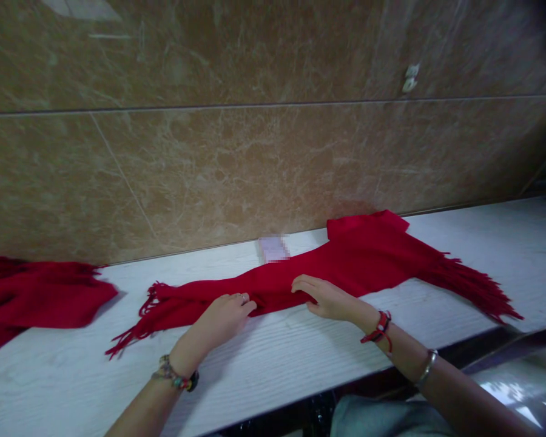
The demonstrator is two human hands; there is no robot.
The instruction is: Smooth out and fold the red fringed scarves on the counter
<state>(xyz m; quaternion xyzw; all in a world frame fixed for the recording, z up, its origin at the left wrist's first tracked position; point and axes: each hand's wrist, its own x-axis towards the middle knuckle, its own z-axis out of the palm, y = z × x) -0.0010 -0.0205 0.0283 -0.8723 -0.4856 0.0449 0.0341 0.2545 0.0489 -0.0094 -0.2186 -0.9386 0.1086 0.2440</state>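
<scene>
A red fringed scarf point(359, 264) lies stretched along a white wood-grained surface, wider and partly folded over on the right, bunched narrow towards the left. My left hand point(225, 317), with a ring on one finger, is closed on the scarf's near edge left of the middle; its fingertips are partly hidden. A short way to the right, my right hand point(327, 297) rests on the same scarf. Its fingers are bent, and red cloth shows in the gap between them and the thumb.
Another red cloth with fringe point(50, 297) lies crumpled at the far left. A small pale, blurred-out item point(274, 249) sits behind the scarf, against the brown marble wall point(236, 164). The white surface point(273, 376) ends at a dark front edge.
</scene>
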